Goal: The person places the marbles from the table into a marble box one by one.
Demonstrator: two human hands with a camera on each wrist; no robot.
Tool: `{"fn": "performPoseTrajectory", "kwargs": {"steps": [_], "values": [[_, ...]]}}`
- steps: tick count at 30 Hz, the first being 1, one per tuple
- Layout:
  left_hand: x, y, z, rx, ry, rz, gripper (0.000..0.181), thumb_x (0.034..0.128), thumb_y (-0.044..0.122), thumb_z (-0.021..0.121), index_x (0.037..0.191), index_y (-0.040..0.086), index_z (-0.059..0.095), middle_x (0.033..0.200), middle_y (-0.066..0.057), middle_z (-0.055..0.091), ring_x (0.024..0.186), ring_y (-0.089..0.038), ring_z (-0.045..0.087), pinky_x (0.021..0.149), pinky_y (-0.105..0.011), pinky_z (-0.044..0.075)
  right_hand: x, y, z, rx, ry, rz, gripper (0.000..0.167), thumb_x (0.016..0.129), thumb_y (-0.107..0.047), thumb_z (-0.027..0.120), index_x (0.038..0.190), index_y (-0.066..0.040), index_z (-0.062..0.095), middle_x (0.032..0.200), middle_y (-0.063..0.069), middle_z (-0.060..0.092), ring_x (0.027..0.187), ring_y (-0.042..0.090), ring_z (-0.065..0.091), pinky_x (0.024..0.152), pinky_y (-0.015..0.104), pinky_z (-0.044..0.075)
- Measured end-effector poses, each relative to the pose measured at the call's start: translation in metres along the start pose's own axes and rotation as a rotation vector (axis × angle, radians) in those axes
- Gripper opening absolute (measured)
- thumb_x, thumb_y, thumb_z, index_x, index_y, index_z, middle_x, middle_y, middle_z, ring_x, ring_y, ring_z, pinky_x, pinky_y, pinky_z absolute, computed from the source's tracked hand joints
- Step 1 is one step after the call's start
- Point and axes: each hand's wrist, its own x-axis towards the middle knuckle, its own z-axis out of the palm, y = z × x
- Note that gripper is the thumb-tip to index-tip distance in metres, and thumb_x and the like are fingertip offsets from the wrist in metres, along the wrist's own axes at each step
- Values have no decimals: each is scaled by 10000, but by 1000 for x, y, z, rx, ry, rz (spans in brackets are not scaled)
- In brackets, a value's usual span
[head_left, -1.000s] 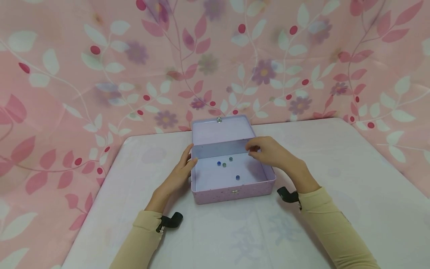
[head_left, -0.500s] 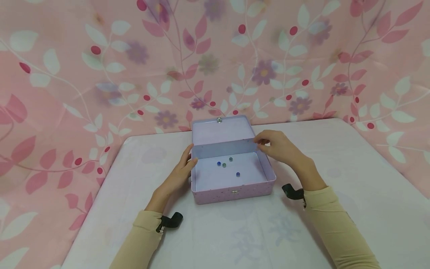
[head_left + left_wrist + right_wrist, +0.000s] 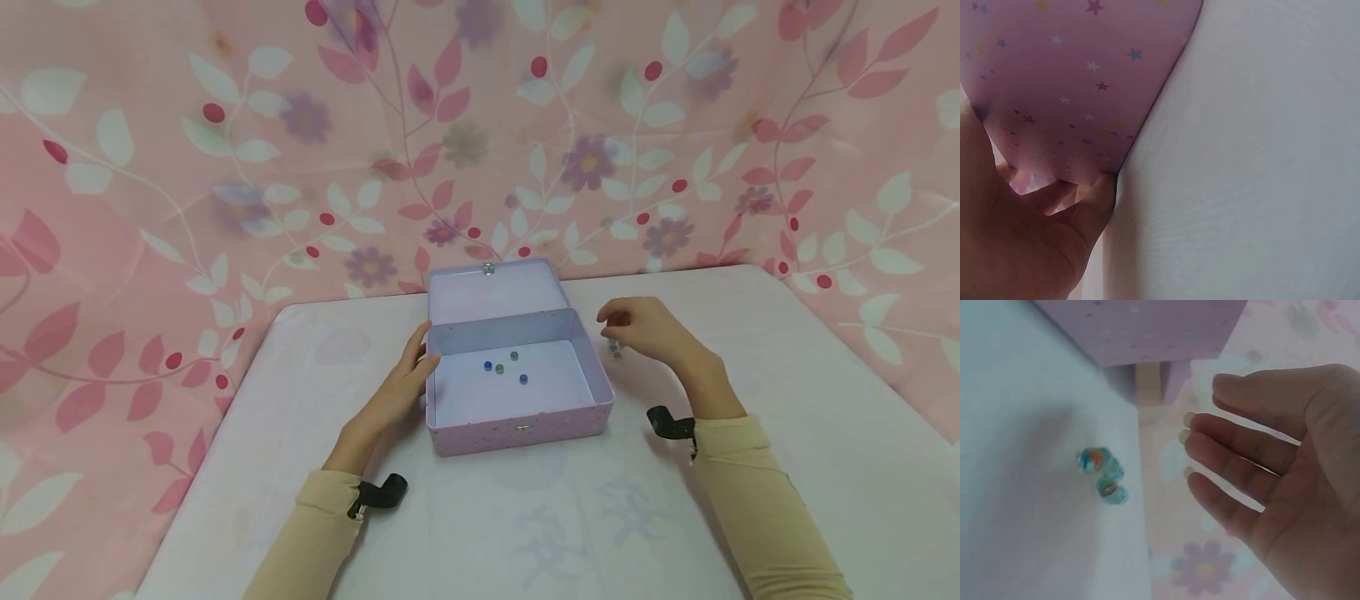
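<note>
A pink-lilac tin box (image 3: 520, 431) stands with its lid (image 3: 498, 292) tipped back. Inside lie several glass marbles, blue and green; one blue marble (image 3: 523, 379) sits apart from the others. My left hand (image 3: 402, 385) holds the box's left wall, thumb over the rim and fingers along the outside; the left wrist view shows fingertips against its star-printed side (image 3: 1091, 81). To the right of the box my right hand (image 3: 651, 332) hovers over a small cluster of clear glass marbles (image 3: 1104, 472) on the table. Its fingers are loosely bent, with nothing between them.
A white cloth (image 3: 465, 533) with faint prints covers the table. Behind it hangs a pink floral curtain (image 3: 480, 167). The raised lid reaches back close to the curtain.
My right hand has moved right, from inside the box to above the table beside it. The nearest blue marble in the box has rolled back and slightly left. My left hand stays put.
</note>
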Motion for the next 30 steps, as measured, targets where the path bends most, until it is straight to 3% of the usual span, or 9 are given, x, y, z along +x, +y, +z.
{"fn": "performPoseTrajectory", "kwargs": {"steps": [6,13,20,30], "values": [[0,-2,0,3,4,3,672,1060,428,406,1596,347,9,1672,-169,60,1546,-364,125,1173,-614,274,3,19,9,-38,-84,32,195,880,-86,647,1058,-43,713,899,89,698,819,213,602,720,307,491],[1,-2,-1,0,-1,8,683,1059,431,409,1601,324,6,1670,-173,62,1546,-362,124,1172,-613,278,4,30,11,-41,-116,16,166,829,-37,645,974,-46,726,819,73,667,754,196,565,671,290,463],[2,-2,-1,-6,-3,7,685,1060,432,408,1602,314,6,1672,-166,52,1548,-359,110,1174,-615,271,4,38,15,-15,-191,63,98,832,-63,698,923,-76,731,887,58,698,831,208,580,717,293,475],[3,-4,-2,-9,-5,10,660,1074,369,393,1602,313,2,1670,-174,51,1548,-361,108,1171,-617,278,3,35,18,-25,-215,87,67,854,-83,690,899,-101,738,923,72,689,902,250,576,806,377,502]]}}
